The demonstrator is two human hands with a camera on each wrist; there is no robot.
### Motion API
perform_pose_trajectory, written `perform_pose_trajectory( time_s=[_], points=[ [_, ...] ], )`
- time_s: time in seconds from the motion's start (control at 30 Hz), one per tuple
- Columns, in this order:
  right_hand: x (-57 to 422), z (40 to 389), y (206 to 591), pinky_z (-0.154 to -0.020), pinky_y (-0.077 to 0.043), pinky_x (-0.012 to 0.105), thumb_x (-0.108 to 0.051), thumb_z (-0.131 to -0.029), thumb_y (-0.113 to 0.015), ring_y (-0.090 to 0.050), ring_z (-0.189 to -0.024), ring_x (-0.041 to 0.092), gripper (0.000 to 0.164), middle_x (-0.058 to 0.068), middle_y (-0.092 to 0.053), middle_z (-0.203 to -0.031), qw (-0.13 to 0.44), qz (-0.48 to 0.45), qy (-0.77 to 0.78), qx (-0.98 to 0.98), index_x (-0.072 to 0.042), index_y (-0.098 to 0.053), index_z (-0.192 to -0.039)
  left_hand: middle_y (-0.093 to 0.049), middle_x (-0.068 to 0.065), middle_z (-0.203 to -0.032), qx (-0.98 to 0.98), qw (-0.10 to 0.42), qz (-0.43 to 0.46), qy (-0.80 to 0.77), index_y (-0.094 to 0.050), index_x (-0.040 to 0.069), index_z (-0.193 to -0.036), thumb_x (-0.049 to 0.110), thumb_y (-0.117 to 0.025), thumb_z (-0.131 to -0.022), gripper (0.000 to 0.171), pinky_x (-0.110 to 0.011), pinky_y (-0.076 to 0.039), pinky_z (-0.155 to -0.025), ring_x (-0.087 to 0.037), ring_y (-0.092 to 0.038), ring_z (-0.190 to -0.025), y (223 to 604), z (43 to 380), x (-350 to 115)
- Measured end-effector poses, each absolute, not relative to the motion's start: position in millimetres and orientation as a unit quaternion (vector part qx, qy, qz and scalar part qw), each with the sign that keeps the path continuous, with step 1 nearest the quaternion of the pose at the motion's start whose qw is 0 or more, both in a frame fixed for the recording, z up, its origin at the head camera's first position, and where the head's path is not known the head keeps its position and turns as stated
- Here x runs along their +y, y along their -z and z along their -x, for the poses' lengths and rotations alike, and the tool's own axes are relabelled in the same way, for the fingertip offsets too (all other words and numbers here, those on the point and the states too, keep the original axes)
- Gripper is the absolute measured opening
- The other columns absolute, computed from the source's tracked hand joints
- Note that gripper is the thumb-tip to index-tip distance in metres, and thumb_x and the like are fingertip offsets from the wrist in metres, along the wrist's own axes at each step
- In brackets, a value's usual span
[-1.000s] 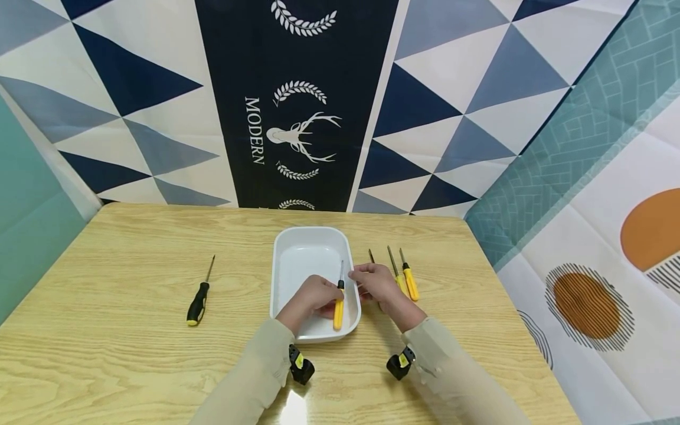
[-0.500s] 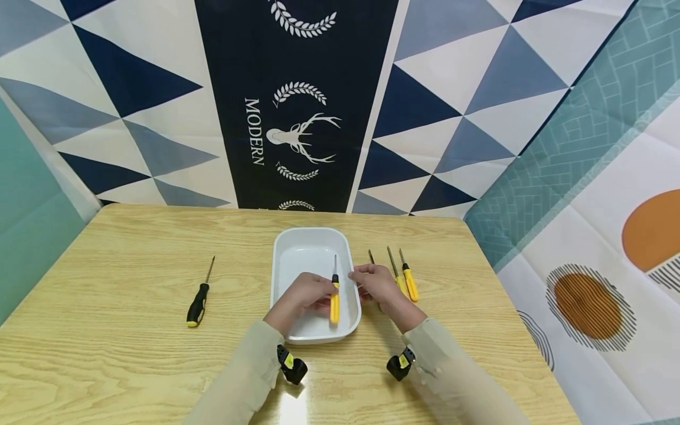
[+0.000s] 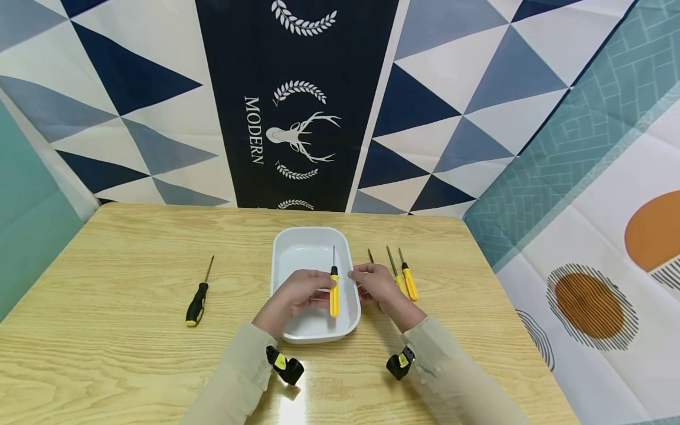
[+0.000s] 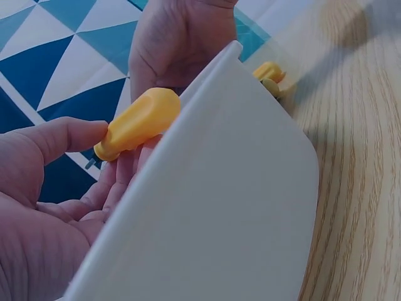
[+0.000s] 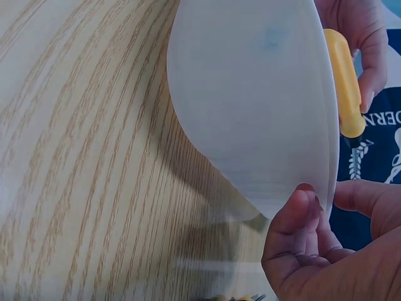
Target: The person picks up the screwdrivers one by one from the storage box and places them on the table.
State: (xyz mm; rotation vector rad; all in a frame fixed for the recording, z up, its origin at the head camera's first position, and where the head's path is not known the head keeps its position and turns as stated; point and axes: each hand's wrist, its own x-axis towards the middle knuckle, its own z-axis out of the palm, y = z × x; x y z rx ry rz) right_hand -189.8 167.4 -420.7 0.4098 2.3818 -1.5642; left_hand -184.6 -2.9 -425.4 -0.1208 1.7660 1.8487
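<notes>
A yellow-handled screwdriver [image 3: 334, 295] is pinched between the thumb and fingers of my left hand [image 3: 300, 292], its thin shaft pointing away toward the back of the table. It is over the inside of a white tray [image 3: 310, 339]. In the left wrist view the yellow handle [image 4: 141, 122] shows above the tray's rim, with the thumb on its near end. My right hand [image 3: 379, 286] grips the tray's right rim, thumb on the inner side and curled fingers outside, as the right wrist view shows on the tray wall [image 5: 250, 94].
On the wooden table [image 3: 133, 354], right of the tray, lie several screwdrivers, among them a yellow-and-black one [image 3: 409, 283] and a yellow one [image 3: 399, 282] partly behind my right hand. A black screwdriver [image 3: 197, 304] lies to the left. A patterned cloth [image 3: 297, 118] hangs behind.
My left hand has moved slightly left and away from me, carrying the screwdriver with it over the tray. My right hand has stayed on the tray's rim.
</notes>
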Motion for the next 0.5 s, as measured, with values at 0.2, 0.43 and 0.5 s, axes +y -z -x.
perform_pose_trajectory(
  time_s=[0.2, 0.43, 0.5],
  points=[
    [168.0, 189.6, 420.0, -0.055, -0.05, 0.027, -0.022, -0.084, -0.058, -0.056, -0.061, 0.013, 0.029, 0.011, -0.062, -0.089, 0.13, -0.143, 0.54, 0.819, -0.007, -0.057, -0.108, -0.061, -0.014, -0.096, 0.65, 0.29, 0.044, -0.701, -0.054, -0.002, -0.113, 0.014, -0.059, -0.082, 0.035, -0.029, -0.055, -0.071, -0.016, -0.063, -0.075, 421.1, 182.1, -5.4],
    [167.5, 188.7, 419.2, -0.055, -0.05, 0.028, -0.022, -0.084, -0.058, -0.056, -0.06, 0.013, 0.029, 0.009, -0.061, -0.086, 0.128, -0.141, 0.541, 0.819, -0.007, -0.057, -0.109, -0.061, -0.012, -0.095, 0.631, 0.29, 0.046, -0.718, -0.053, -0.002, -0.114, 0.014, -0.059, -0.082, 0.037, -0.029, -0.055, -0.072, -0.016, -0.062, -0.076, 419.4, 181.0, -9.1],
    [167.3, 188.5, 419.0, -0.056, -0.05, 0.028, -0.022, -0.084, -0.058, -0.056, -0.059, 0.013, 0.029, 0.008, -0.061, -0.085, 0.127, -0.143, 0.539, 0.82, -0.007, -0.057, -0.108, -0.061, -0.012, -0.096, 0.626, 0.29, 0.044, -0.723, -0.053, -0.003, -0.114, 0.014, -0.059, -0.082, 0.037, -0.03, -0.054, -0.072, -0.017, -0.063, -0.077, 419.0, 180.9, -10.3]
  ],
)
